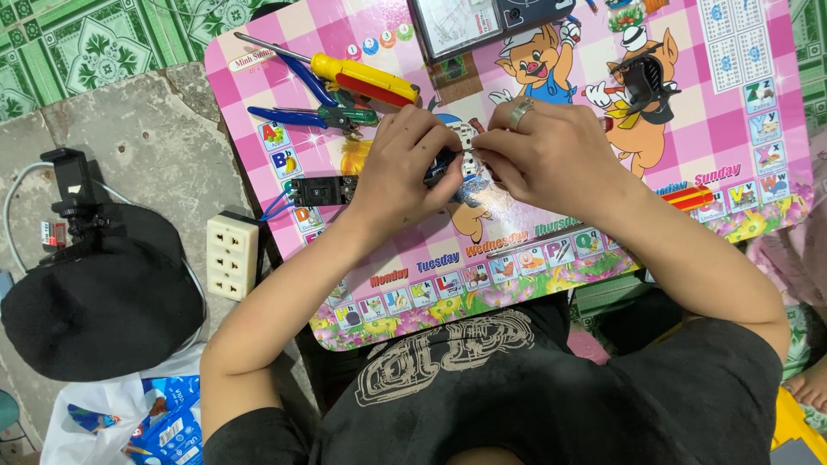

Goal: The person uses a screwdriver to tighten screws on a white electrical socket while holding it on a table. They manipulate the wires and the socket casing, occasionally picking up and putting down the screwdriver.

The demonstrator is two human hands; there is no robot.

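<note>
Both arms reach up from the person's dark shirt (517,387) at 6 o'clock and bend in at the elbows, so the two hands meet in the middle of the pink table (732,146).

The left hand (403,164) is curled almost closed, knuckles up. Its fingers wrap around a small dark part (441,164) with a bit of blue on it. The right hand (543,151) is also curled tight, with a silver ring (520,112) on one finger. Its fingertips pinch the same small part from the 3 o'clock side. The two hands are touching. The part is mostly hidden between them, so what it is cannot be told.

Just at 9 o'clock of the left hand lies a black switch block (320,190) with blue wires. Farther off at 9 o'clock, off the table, sits a white socket strip (232,255).

At 11 o'clock lie blue pliers (306,117) and a yellow and red screwdriver (366,79). At 1 o'clock sits a black gadget (646,86). At 12 o'clock, at the far edge, is a meter (457,24).
</note>
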